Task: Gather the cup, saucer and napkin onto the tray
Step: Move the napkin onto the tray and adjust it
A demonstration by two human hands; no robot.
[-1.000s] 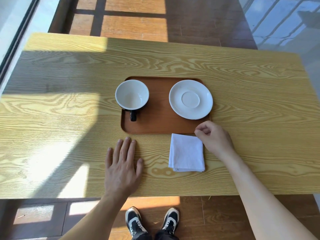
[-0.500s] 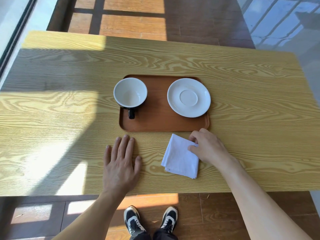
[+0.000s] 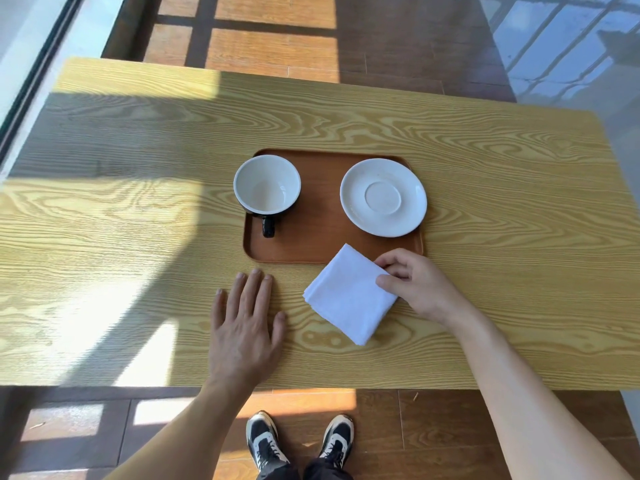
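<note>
A brown wooden tray (image 3: 311, 237) lies in the middle of the table. On its left half stands a cup (image 3: 266, 185), white inside and black outside, its handle pointing toward me. A white saucer (image 3: 383, 197) rests on the tray's right half, its edge over the right rim. The folded white napkin (image 3: 349, 292) is turned like a diamond, its far corner over the tray's near rim. My right hand (image 3: 412, 284) pinches the napkin's right corner. My left hand (image 3: 246, 323) lies flat on the table, fingers spread, left of the napkin.
The light wooden table (image 3: 502, 174) has its near edge just in front of me, with my shoes (image 3: 299, 441) on the brown floor below. A window frame (image 3: 31, 88) runs along the far left. Sunlight patches cross the table's left side.
My right hand took hold of the napkin's right corner, rotated it and dragged it toward the tray, so its far corner now overlaps the near rim. The left hand stayed flat.
</note>
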